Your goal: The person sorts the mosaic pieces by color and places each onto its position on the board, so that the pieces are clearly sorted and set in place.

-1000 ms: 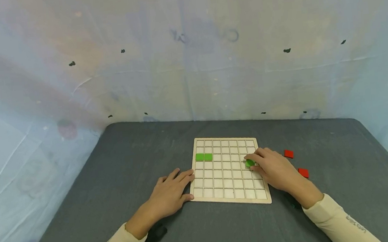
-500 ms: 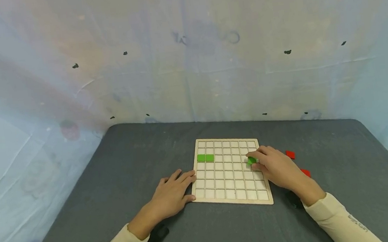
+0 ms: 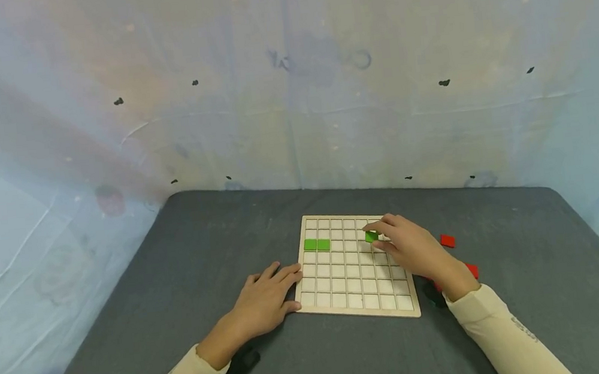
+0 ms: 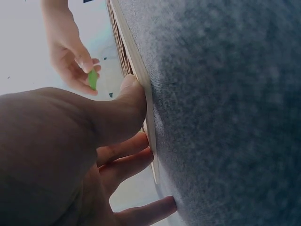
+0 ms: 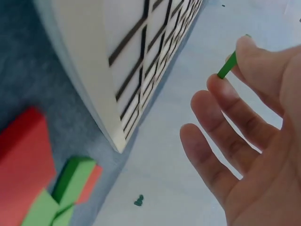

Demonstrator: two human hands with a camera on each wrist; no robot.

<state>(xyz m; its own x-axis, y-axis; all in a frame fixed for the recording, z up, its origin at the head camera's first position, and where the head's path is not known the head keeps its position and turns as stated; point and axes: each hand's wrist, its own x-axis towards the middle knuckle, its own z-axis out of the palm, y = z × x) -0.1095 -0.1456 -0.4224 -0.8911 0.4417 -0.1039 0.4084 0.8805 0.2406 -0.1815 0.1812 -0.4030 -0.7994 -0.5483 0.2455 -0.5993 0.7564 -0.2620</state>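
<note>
A wooden grid board (image 3: 338,267) lies on the dark table. Two green square tiles (image 3: 317,245) sit side by side in cells near its left edge. Between thumb and fingertips my right hand (image 3: 418,246) pinches another green tile (image 5: 227,65), held up above the right part of the board. My left hand (image 3: 260,299) rests at the board's left edge, fingers mostly straight; in the left wrist view its thumb (image 4: 124,110) touches the wooden rim.
Red tiles (image 3: 448,241) lie on the table right of the board, partly hidden by my right arm. The right wrist view shows green tiles (image 5: 75,181) among them. A pale cloth wall (image 3: 290,91) rises behind the table.
My right hand has moved left and away from me over the board, carrying the pinched green tile, after lifting it slightly. My left hand stays at the board's edge.
</note>
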